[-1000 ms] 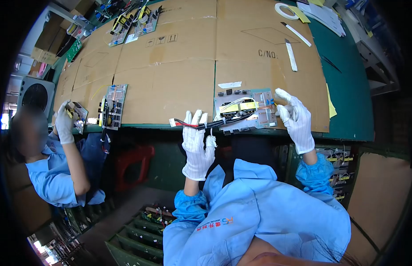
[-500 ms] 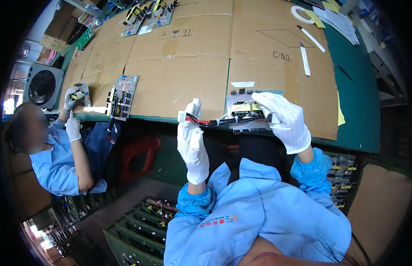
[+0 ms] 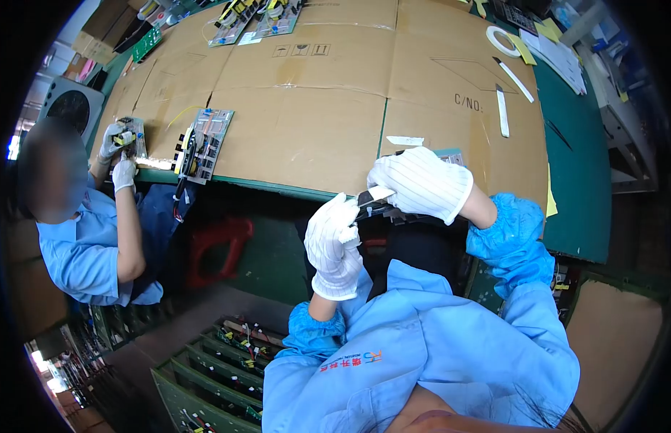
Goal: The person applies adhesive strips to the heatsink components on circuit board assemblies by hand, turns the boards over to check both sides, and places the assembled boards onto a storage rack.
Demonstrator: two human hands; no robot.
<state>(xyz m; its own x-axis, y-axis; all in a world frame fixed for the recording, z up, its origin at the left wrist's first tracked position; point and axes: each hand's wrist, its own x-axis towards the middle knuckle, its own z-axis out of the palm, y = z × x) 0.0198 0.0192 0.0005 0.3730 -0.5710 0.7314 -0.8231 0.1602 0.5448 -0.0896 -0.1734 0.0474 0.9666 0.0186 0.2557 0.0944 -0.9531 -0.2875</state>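
Observation:
My left hand (image 3: 334, 249), in a white glove, is closed round the end of the black cable bundle (image 3: 374, 209) at the table's front edge. Just right of it my right hand (image 3: 422, 184), also gloved, pinches a small white-and-dark piece (image 3: 379, 193) against the cables; exactly what the piece is I cannot make out. Under my right hand lies a circuit board (image 3: 449, 155), mostly hidden, with only its upper edge showing. A white strip (image 3: 405, 141) lies on the cardboard behind it.
Cardboard (image 3: 307, 123) covers the green table (image 3: 581, 159). At left a co-worker (image 3: 90, 224) handles a small board (image 3: 138, 137); another board (image 3: 205, 144) lies nearby. Tape roll (image 3: 502, 42), strips and tweezers (image 3: 559, 135) are at right. A slotted green rack (image 3: 205, 382) stands below, near a red stool (image 3: 220, 249).
My right hand has moved left over the board to meet my left hand at the cables. The red and black cable end is now covered. The camera view has shifted.

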